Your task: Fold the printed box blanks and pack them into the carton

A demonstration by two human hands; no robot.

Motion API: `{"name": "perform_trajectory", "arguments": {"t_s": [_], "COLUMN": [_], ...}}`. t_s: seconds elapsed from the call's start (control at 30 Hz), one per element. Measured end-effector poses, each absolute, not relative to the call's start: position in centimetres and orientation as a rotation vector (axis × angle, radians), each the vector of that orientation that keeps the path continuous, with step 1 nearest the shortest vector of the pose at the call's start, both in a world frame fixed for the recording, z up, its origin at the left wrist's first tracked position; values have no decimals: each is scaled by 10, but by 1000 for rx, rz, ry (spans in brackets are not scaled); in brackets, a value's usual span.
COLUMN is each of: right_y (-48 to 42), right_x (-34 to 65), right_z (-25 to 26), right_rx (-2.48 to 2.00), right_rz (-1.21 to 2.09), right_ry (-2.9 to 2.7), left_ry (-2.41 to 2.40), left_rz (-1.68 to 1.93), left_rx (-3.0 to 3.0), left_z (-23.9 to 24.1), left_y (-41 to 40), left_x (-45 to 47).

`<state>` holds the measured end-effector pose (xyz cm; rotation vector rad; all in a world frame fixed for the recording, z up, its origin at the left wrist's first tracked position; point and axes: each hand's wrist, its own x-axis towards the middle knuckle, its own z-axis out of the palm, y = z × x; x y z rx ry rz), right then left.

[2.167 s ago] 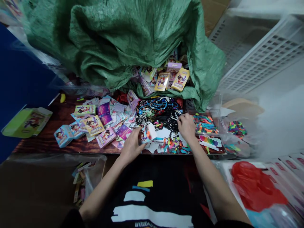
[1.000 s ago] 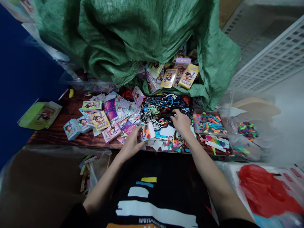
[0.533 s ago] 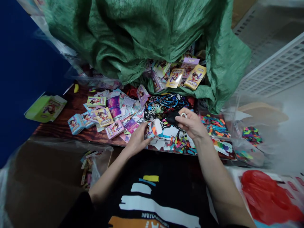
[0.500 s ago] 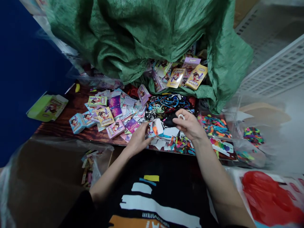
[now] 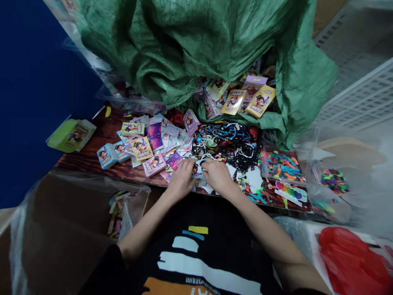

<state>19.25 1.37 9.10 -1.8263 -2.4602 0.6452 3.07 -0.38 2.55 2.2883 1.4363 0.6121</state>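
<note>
My left hand (image 5: 181, 180) and my right hand (image 5: 217, 176) meet at the near edge of the wooden table (image 5: 89, 162). Both are closed around a small printed box (image 5: 196, 170) that shows only between the fingers. Whether a small dark piece still sits in my right hand is hidden. Just behind the hands lies a tangle of coloured cords and rings (image 5: 225, 141). Left of them spreads a heap of small cartoon-printed boxes and cards (image 5: 147, 143).
A big green woven sack (image 5: 184, 45) spills more boxes (image 5: 245, 100) at the back. Clear bags of coloured pieces (image 5: 281, 166) lie right. A green box (image 5: 71, 135) sits far left, a plastic-lined carton (image 5: 76, 229) below, a white crate (image 5: 359, 94) right, a red bag (image 5: 353, 262) near.
My right hand lifted a small dark piece with a white ring out of the cord tangle, then came left and down to join my left hand on the box. The view drifted left.
</note>
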Motion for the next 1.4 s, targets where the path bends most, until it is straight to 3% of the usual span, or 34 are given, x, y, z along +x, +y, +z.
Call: {"name": "perform_trajectory", "arguments": {"t_s": [0.2, 0.4, 0.63, 1.03, 1.2, 1.4], "right_y": [30, 25, 21, 11, 15, 11], "right_x": [206, 207, 210, 210, 201, 208], "right_z": [85, 79, 95, 93, 85, 80], "right_rx": [-1443, -1575, -1421, -1295, -1349, -1630], "right_rz": [1336, 1027, 1699, 1969, 1813, 1009], "right_ry": [-2063, -1925, -1421, -1139, -1343, -1979], "left_ry": [1485, 1487, 1482, 1524, 1519, 1546], "left_rz": [640, 639, 649, 575, 605, 627], "left_rx": [2293, 2290, 2288, 2402, 2375, 2347], "left_z": [26, 27, 33, 38, 32, 32], "left_y": [-4, -1, -2, 0, 1, 5], "left_x": [30, 33, 33, 33, 35, 28]}}
